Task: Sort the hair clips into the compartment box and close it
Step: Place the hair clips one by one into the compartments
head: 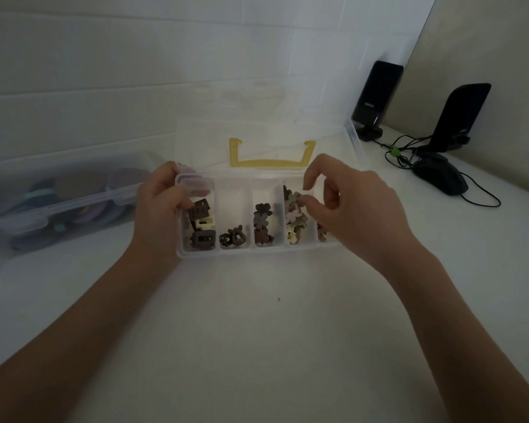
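The box (258,253) sits on the worktop (257,331) at 12 o'clock, lid (266,129) open. The left hand (158,206) grips its 9 o'clock end; the right hand (345,206) pinches a flower clip (297,198) over the heaped compartment, where it may slide off into a neighbouring one.

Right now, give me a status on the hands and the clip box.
Left hand gripping compartment box edge. Right hand pinching flower clip. Lid open, unobstructed.
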